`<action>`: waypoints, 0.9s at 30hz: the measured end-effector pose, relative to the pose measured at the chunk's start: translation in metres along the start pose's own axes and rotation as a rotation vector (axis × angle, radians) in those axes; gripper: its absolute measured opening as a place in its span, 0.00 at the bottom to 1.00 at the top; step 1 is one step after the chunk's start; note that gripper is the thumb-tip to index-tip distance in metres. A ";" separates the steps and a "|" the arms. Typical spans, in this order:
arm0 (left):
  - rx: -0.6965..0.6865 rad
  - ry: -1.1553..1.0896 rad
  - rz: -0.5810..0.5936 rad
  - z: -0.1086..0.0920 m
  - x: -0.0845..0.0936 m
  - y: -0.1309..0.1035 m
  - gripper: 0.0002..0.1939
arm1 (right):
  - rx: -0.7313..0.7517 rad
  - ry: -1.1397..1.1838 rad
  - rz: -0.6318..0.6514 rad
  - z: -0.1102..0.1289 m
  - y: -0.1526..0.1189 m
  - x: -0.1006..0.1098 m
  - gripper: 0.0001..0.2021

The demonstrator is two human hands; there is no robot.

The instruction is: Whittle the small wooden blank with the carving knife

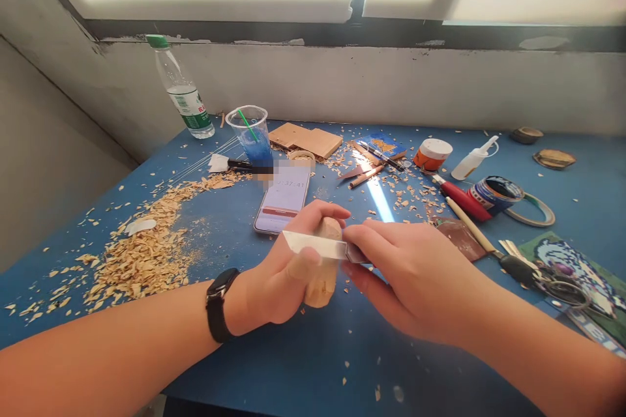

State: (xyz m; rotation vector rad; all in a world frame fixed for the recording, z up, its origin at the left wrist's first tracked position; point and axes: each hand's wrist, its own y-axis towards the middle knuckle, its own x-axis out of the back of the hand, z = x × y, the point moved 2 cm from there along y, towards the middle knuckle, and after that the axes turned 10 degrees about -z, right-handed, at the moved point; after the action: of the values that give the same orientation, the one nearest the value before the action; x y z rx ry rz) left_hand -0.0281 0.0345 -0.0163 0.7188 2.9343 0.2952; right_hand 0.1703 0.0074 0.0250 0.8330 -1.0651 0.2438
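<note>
My left hand (286, 273) is wrapped round a pale, roughly faceted piece of wood (320, 290), held nearly upright over the table. In my right hand (405, 273) is a knife (315, 244), its handle mostly hidden by my fingers. The blade points left and lies across the front of the wood, by my left thumb. Whether the edge bites into the wood I cannot tell. Just behind my left hand a phone (283, 199) with a lit screen lies on the blue table (235, 365).
Wood shavings (151, 254) are heaped at left. Behind stand a water bottle (188, 101) and a plastic cup (250, 137). On the right are an orange jar (433, 154), a glue bottle (473, 159), a tape roll (542, 214) and keys (562, 283).
</note>
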 end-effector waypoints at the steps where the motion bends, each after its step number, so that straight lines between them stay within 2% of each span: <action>1: 0.017 0.000 0.003 0.002 -0.001 0.000 0.44 | -0.006 -0.039 0.000 0.001 0.000 0.000 0.08; 5: 0.069 0.009 -0.024 0.006 -0.001 -0.001 0.46 | -0.006 -0.173 -0.015 0.005 0.000 0.001 0.11; 13: 0.050 0.082 -0.041 0.008 0.001 0.009 0.36 | 0.101 -0.371 -0.025 0.004 -0.002 0.007 0.08; 17: 0.016 0.102 -0.046 0.009 0.002 0.012 0.31 | 0.125 -0.373 -0.021 0.001 0.001 0.011 0.08; 21: -0.012 0.157 -0.028 0.008 0.002 0.012 0.31 | 0.092 -0.354 -0.010 -0.002 0.003 0.014 0.09; 27: -0.032 0.159 -0.061 0.003 -0.002 0.014 0.28 | 0.063 -0.366 -0.026 -0.003 0.000 0.014 0.10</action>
State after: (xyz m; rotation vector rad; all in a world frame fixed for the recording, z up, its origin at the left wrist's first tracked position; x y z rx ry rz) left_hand -0.0194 0.0463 -0.0157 0.6279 3.0863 0.4109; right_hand 0.1795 0.0071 0.0367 0.9709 -1.3925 0.1040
